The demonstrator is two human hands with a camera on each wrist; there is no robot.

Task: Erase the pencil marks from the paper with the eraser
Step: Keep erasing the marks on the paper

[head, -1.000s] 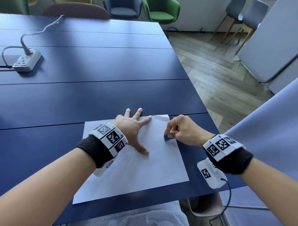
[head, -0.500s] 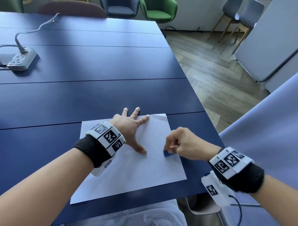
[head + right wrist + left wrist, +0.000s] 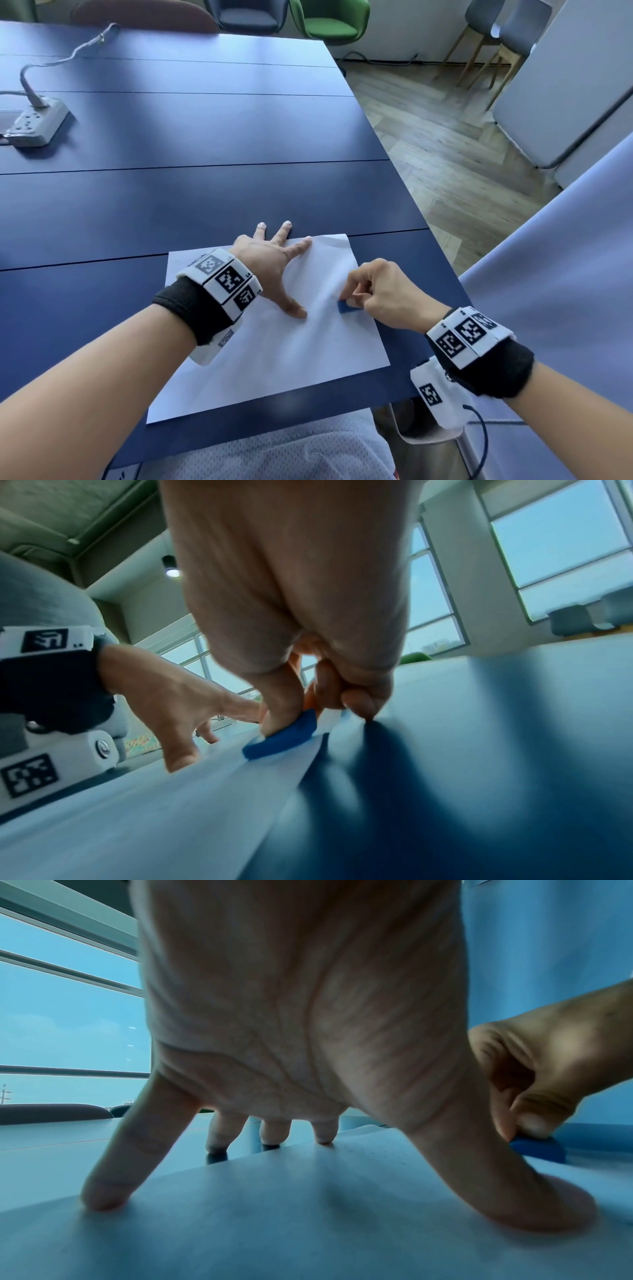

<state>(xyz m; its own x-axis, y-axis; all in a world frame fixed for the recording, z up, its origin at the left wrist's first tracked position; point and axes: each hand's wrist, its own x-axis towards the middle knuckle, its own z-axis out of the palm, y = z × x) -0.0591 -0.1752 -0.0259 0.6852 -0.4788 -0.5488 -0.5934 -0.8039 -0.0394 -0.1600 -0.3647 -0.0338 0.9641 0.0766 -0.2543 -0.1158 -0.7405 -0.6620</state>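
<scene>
Pinched between thumb and curled fingers, my right hand (image 3: pixel 383 294) has its grip clamped on the blue eraser (image 3: pixel 346 306), which sits pressed flat on the white paper (image 3: pixel 274 359) near its right edge. From the head view I see only a small blue corner of the eraser; the fingers cover the rest. The right wrist view shows more of it under the thumb, tilted on the sheet, though that picture is blurred and the table (image 3: pixel 205 192) beside it smears into dark streaks.

My left hand (image 3: pixel 270 267) lies spread on the paper, fingers straight and splayed, gripping nothing. The left wrist view shows the thumb and the little finger planted on the sheet, and three fingertips touching down at its far edge; two of them reach past it onto the table in the head view.

Pencil marks are hard to make out: I see only faint specks on the sheet between the two hands, too small to read. The near left part of the paper is hidden under my left forearm and its wrist camera.

A white power strip (image 3: pixel 36 125) rests well apart at the table's far left, its cable cut off by the frame.
</scene>
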